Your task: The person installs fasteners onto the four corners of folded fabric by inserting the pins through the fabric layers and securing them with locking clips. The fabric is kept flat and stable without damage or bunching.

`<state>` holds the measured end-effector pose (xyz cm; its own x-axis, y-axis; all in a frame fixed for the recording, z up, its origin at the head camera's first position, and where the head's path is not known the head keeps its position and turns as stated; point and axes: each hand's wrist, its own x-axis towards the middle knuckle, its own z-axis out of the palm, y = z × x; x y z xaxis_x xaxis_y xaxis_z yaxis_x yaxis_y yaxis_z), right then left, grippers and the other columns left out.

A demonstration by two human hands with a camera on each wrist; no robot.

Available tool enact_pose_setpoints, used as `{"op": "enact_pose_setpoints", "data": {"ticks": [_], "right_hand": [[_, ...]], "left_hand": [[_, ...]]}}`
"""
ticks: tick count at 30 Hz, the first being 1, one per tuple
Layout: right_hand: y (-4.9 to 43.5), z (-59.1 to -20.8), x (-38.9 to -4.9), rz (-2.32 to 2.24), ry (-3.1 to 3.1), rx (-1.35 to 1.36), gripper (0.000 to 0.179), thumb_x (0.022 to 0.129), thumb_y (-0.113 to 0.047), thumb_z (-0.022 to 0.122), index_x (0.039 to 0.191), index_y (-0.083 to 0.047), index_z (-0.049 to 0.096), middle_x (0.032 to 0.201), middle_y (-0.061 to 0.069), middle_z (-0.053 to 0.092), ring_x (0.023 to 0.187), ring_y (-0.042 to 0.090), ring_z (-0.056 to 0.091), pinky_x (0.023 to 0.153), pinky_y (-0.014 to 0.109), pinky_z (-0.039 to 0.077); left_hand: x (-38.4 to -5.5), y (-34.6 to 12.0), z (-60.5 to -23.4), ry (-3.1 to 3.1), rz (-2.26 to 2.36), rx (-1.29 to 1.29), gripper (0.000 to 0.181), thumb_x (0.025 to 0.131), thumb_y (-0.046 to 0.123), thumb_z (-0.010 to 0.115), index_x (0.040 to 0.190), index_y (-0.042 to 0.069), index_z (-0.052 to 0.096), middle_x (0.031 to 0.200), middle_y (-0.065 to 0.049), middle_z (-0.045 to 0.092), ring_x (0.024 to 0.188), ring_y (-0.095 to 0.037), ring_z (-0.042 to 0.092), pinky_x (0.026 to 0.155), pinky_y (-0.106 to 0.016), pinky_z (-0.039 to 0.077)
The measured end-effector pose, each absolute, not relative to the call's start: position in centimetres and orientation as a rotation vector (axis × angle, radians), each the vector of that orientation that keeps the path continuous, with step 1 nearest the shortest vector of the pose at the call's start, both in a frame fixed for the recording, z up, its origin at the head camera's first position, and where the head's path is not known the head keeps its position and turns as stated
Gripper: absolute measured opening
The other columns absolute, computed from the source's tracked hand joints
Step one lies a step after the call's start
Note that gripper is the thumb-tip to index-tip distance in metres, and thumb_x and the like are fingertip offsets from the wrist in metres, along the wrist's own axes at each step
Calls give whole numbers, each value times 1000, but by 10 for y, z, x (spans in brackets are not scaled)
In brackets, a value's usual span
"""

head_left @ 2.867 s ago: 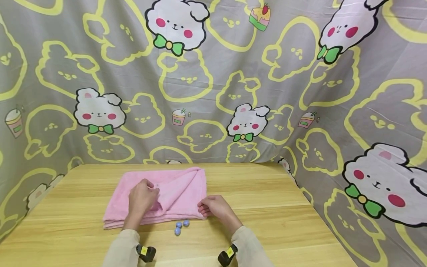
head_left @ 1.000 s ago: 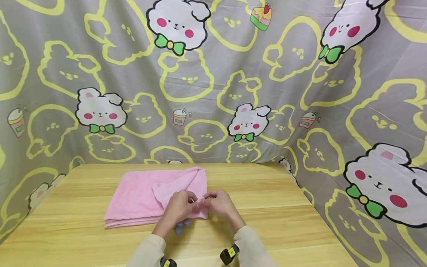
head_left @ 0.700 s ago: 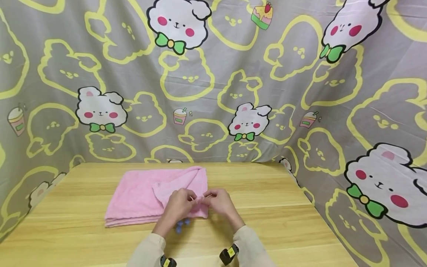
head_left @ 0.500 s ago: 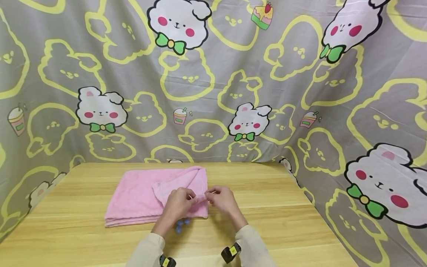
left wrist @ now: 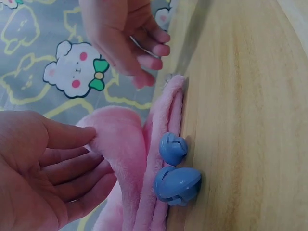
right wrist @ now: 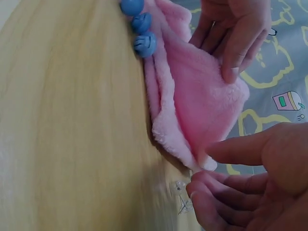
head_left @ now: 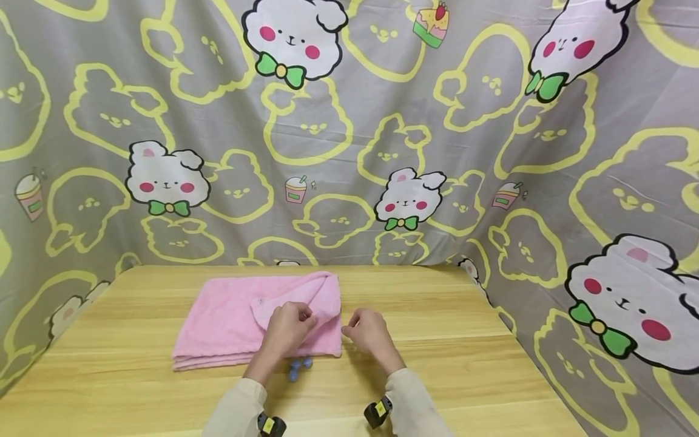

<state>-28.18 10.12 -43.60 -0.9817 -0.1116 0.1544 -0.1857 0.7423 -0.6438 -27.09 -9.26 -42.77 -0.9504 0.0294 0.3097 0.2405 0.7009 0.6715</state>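
A folded pink plush towel (head_left: 224,315) lies on the table, its near right part lifted and turned back. My left hand (head_left: 287,331) pinches this raised flap, the thumb on one face and the fingers behind, as the left wrist view shows. To the right of the towel, my right hand (head_left: 371,334) hovers slightly apart from its edge, fingers loosely bent and thumb separate. A small clear piece (right wrist: 178,186) shows beside its fingertips; whether it touches them I cannot tell. Three round blue plastic pieces (left wrist: 179,185) with slits sit by the towel's near edge.
The wooden table (head_left: 437,364) extends on both sides of the towel. A grey curtain (head_left: 338,182) with cartoon rabbits hangs behind it and along both sides. Each wrist carries a small black camera (head_left: 378,413).
Both hands came together at the towel's right edge and worked on the flap. Now the right hand has let go and drawn right, while the left has moved slightly left and up, lifting the flap.
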Motion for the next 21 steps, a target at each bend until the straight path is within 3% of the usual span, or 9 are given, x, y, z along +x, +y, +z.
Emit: {"op": "enact_pose_setpoints", "data": {"ticks": [12,21], "right_hand": [[103,-446,-282,978,-3006,241,23,82,-16,76,72,-7,57,69,3,55,63,19,52,57,30,43],[101,-448,-282,965,-2996,244,24,85,-16,72,71,-8,54,66,2,53,60,17,49,54,29,39]], "left_hand": [[-270,-94,-427,-2659,-1117,-173,7,86,9,74,91,5,72,78,-4,73,73,-18,67,74,-40,54],[-269,-93,-425,-2659,-1106,-193,5,87,9,73,87,6,71,74,-4,70,69,-16,64,68,-38,52]]}}
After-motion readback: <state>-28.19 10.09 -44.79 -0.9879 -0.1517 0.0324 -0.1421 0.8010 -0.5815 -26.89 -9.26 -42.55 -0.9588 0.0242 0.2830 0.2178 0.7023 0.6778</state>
